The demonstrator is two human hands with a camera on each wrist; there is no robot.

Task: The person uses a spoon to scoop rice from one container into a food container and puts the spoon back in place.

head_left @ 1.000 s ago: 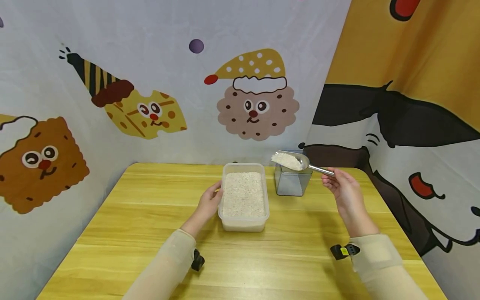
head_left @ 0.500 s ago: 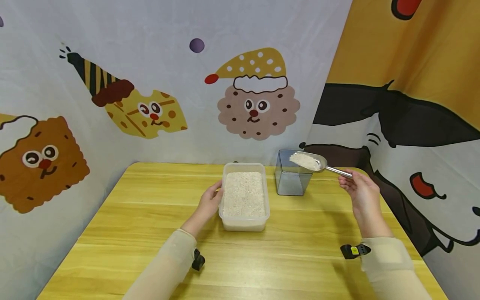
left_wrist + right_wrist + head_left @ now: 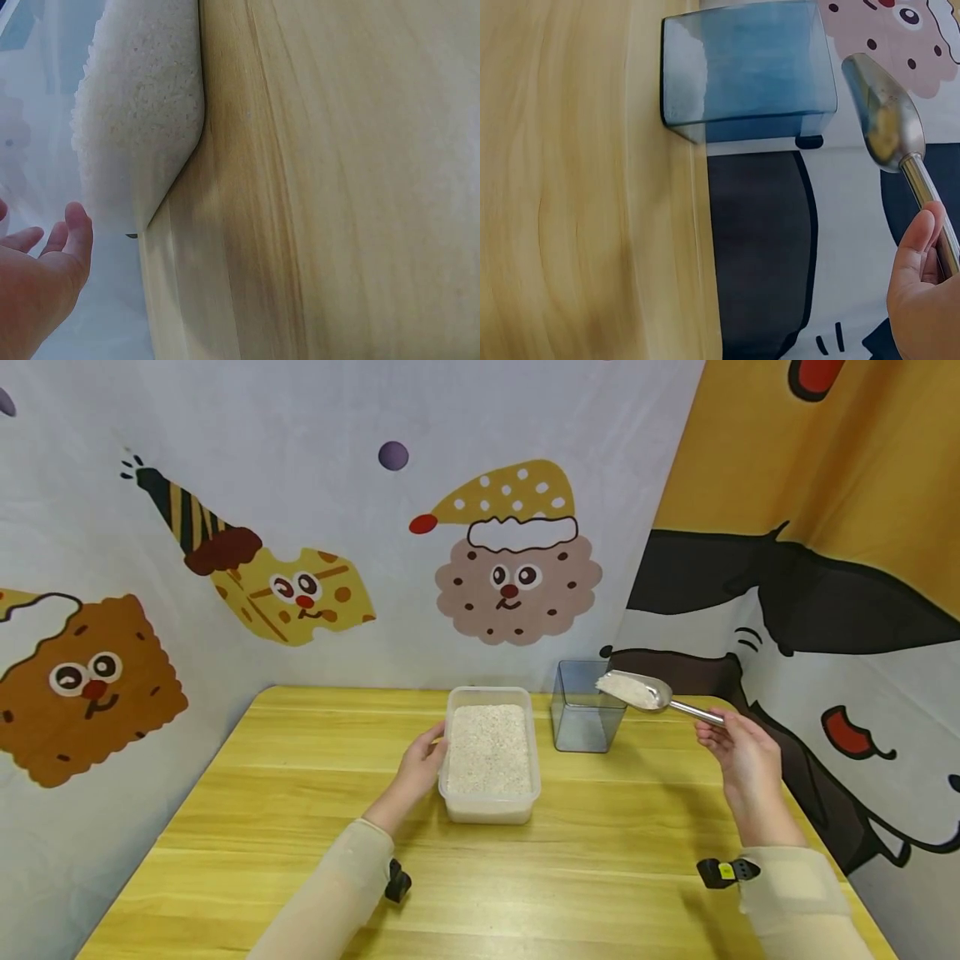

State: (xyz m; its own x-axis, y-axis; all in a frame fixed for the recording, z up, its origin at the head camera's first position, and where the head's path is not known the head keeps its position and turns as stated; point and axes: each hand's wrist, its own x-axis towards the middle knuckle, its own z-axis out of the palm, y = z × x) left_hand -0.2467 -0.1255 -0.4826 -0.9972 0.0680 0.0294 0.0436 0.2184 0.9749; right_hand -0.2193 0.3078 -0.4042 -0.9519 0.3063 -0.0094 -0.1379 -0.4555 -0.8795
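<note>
A clear plastic tub [image 3: 489, 802] full of white rice [image 3: 488, 747] stands at the middle of the wooden table [image 3: 300, 793]. My left hand [image 3: 420, 764] rests with straight fingers against the tub's left wall; the left wrist view shows those fingers [image 3: 71, 236] beside the rice-filled tub [image 3: 142, 120]. My right hand [image 3: 735, 756] grips the handle of a metal scoop [image 3: 637, 690] loaded with rice, held just above the right rim of a blue-grey transparent container [image 3: 585, 714]. In the right wrist view the scoop [image 3: 885, 112] hangs beside that container [image 3: 746, 71].
Cartoon-printed cloth walls close in the table's back and right sides. The table's right edge [image 3: 795, 793] runs close under my right hand. Bare wood lies in front of the tub and to its left.
My right hand has carried the loaded scoop rightward, from over the blue-grey container's left side to its right rim. The left hand and tub have stayed put.
</note>
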